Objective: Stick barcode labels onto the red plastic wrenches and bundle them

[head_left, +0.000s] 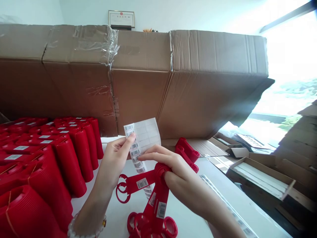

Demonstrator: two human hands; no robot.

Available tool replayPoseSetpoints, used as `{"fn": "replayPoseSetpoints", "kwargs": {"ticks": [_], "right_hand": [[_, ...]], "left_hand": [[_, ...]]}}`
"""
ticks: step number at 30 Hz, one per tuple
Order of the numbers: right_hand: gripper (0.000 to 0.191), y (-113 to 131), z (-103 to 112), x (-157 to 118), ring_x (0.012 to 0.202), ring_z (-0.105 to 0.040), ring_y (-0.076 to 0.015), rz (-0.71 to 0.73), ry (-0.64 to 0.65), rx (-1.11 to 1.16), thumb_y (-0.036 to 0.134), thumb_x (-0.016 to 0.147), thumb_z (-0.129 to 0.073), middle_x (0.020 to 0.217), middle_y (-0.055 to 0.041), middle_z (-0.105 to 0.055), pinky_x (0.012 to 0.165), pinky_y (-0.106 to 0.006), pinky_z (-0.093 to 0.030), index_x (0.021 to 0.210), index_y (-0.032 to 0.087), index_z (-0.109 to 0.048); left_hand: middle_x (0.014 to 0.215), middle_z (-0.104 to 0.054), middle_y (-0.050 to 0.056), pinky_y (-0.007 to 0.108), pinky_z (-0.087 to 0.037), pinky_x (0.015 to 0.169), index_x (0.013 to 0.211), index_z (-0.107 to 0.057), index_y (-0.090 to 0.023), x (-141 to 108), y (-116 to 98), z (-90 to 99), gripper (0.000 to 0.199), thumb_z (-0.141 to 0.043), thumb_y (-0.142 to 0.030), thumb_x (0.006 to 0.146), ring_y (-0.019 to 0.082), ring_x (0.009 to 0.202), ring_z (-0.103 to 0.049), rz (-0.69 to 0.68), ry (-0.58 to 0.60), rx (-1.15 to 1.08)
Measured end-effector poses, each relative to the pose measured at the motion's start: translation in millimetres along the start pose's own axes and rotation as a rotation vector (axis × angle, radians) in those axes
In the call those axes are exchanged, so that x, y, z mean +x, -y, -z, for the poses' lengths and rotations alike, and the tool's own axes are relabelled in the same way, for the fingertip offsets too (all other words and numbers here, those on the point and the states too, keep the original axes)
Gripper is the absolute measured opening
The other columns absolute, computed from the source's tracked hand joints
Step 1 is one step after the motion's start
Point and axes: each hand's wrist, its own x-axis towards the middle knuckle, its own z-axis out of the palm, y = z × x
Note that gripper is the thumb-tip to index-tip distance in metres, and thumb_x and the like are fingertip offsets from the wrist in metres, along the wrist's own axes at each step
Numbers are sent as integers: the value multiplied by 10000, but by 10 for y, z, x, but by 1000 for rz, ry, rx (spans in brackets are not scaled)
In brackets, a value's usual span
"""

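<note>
Between the thumb and fingers of my left hand point(117, 153) is a sheet of barcode stickers point(146, 132), with a column of printed labels down its left side and bare backing beside it. Its lower end hangs behind red plastic pieces. My right hand point(173, 168) is closed around several of these red plastic pieces point(162, 195), which fan out below it and have open ring ends. White barcode labels point(161, 210) are stuck on the pieces. The right index finger reaches to the label column and touches or nearly touches it; whether a label is on the fingertip I cannot tell.
Stacks of red pieces point(74, 165), some banded, fill the left side. Large cardboard boxes point(138, 96) stand along the back. More red pieces point(187, 153) lie behind my right hand. A long label strip point(228, 205) and an open carton point(262, 175) are at the right.
</note>
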Motion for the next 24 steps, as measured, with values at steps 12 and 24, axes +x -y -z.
{"fn": "replayPoseSetpoints", "kwargs": {"ticks": [12,24], "right_hand": [[650,11,87,12,1038,-648,-172,32,-19,44,-68,644,-327,1166,0,-675,770,-261,-529,1017,259,-747],[245,-121,150,129,575,-420,-98,-27,-205,241,42,774,-381,663,53,-512,518,-233,-304,799,212,-555]], "left_hand": [[1069,-804,78,317,-584,837,1088,-775,-179,-22,-65,39,331,-670,-437,908,277,1061,-725,138,127,-121],[1203,-779,71,389,-534,1035,1176,-772,-241,-64,-163,230,327,-675,-441,937,285,1161,-701,170,250,23]]}}
